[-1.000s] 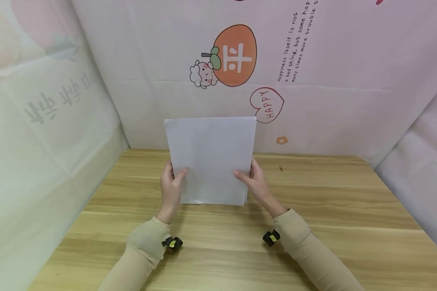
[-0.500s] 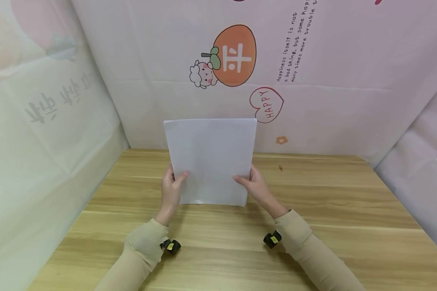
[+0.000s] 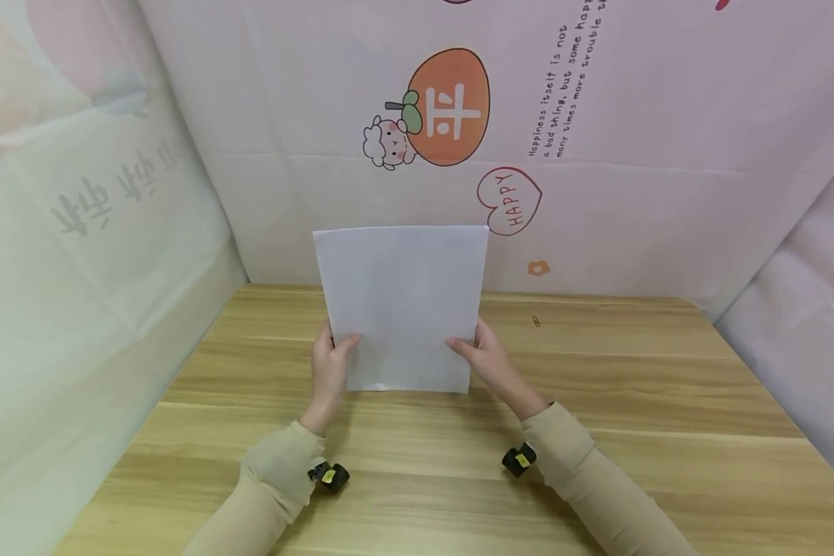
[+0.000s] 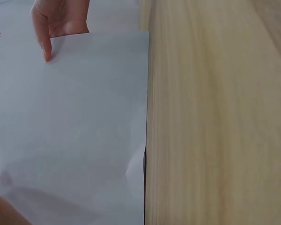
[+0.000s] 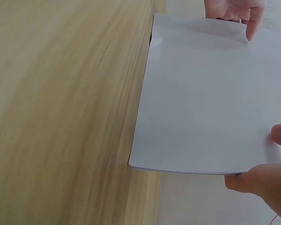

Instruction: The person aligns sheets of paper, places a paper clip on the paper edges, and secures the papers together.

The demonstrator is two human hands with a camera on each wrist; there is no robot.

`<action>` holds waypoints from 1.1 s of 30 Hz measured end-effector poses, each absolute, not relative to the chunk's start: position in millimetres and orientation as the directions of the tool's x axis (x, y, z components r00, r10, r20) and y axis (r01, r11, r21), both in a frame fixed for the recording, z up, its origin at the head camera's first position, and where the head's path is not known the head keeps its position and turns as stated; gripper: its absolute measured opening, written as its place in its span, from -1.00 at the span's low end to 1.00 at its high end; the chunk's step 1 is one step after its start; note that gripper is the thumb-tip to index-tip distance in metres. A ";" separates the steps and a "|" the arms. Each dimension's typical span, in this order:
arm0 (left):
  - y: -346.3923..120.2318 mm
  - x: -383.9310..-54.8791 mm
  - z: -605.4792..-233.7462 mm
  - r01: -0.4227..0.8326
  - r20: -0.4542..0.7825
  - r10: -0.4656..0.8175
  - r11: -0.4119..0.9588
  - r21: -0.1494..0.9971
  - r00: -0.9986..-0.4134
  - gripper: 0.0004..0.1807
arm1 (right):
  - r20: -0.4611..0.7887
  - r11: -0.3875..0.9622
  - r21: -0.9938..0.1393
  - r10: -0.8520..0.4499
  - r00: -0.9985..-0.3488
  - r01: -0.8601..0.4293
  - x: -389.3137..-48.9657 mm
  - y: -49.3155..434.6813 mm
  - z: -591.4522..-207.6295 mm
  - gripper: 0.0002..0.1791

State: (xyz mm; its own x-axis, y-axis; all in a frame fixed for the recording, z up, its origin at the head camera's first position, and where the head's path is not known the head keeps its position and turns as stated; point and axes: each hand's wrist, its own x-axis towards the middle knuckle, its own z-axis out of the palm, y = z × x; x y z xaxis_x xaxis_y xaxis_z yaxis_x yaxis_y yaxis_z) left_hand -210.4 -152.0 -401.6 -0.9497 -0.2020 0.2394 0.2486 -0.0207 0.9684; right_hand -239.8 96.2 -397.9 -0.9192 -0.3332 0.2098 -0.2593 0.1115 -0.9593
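A stack of white paper sheets (image 3: 406,309) stands nearly upright over the wooden table, its lower edge right at the tabletop. My left hand (image 3: 329,374) grips the left edge, thumb on the front face and fingers behind. On the opposite side my right hand (image 3: 492,363) holds the right edge the same way. In the right wrist view the paper stack (image 5: 206,98) shows a thin layered edge, and my right hand (image 5: 267,183) pinches it at lower right. A slight curl marks the bottom edge of the paper (image 4: 136,166) in the left wrist view. The fingers behind the sheets are mostly hidden.
A small paper clip (image 3: 536,321) lies on the wooden table (image 3: 632,371), right of the paper. Printed white cloth (image 3: 306,201) hangs behind the table, with more cloth at both sides. Small black cameras are strapped to the left wrist (image 3: 332,476) and right wrist (image 3: 519,459).
The sheets' edges, slightly offset at the lower right a second ago, now line up more evenly. Both hands have slid slightly down the sides and keep their hold.
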 end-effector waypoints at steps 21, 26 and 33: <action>-148.9 -204.5 -397.9 0.293 0.274 -0.258 -0.040 0.955 -0.926 -0.58 | 0.263 0.072 -0.953 -0.278 -0.924 -0.293 -228.4 88.1 -392.1 -0.50; -150.1 -203.4 -398.7 0.290 0.273 -0.223 -0.046 0.956 -0.936 -0.58 | 0.265 0.066 -0.953 -0.288 -0.920 -0.295 -226.9 90.4 -393.0 -0.49; -158.4 -202.0 -400.6 0.245 0.238 -0.179 -0.019 0.969 -0.955 -0.55 | 0.243 0.110 -0.949 -0.348 -0.906 -0.297 -228.1 96.6 -399.5 -0.46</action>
